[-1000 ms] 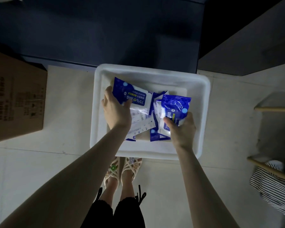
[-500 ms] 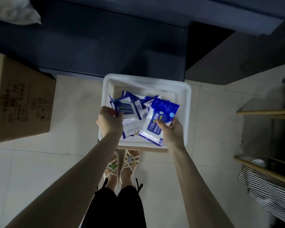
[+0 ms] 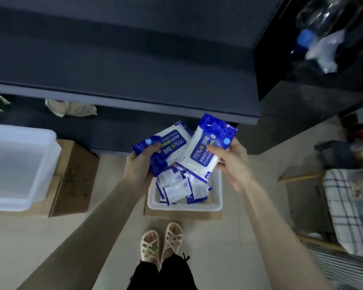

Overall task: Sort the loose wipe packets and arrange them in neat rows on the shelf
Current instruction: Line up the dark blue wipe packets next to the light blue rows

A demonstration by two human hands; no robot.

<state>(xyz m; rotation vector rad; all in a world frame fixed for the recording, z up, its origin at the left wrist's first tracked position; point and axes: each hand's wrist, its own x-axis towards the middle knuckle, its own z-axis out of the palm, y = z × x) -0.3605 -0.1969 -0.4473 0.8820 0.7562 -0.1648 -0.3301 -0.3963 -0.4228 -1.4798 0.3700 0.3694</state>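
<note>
My left hand grips a blue and white alcohol wipe pack by its blue end. My right hand pinches a second, similar wipe pack, held tilted beside the first. Both packs hang in the air above a white tub on the floor, in which several small wipe sachets lie in a heap. A dark blue shelf spans the view above and beyond the hands.
A translucent plastic bin rests on a cardboard box at the left. A checked cloth lies on a wooden rack at the right. A plastic bottle lies on a dark unit at top right. My sandalled feet stand below the tub.
Both hands have lifted their wipe packs up out of the tub. The view has risen, so the tub looks smaller and the shelf fills the top.
</note>
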